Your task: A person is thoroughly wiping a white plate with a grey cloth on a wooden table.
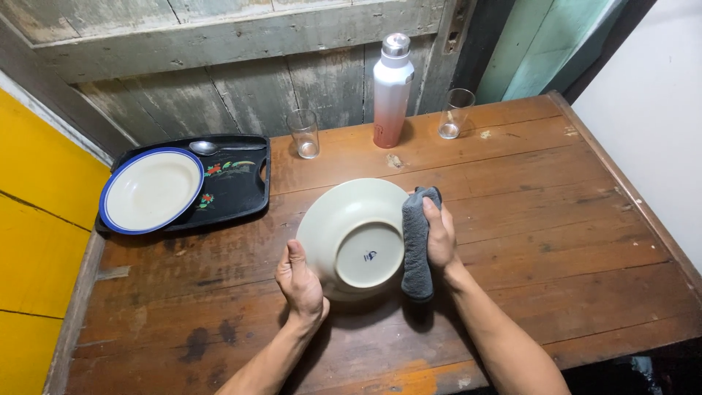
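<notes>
I hold a cream plate (351, 230) tilted up over the wooden table (556, 219), its underside with a small blue mark facing me. My left hand (298, 281) grips its lower left rim, thumb on the back. My right hand (440, 234) presses a grey cloth (417, 249) against the plate's right edge; the cloth hangs down past the rim.
A black tray (234, 186) at the far left carries a blue-rimmed white plate (151, 190) and a metal spoon (219, 147). Two clear glasses (304, 133) (455, 113) flank a white and pink bottle (391, 91) by the plank wall. A white wall borders the table's right side.
</notes>
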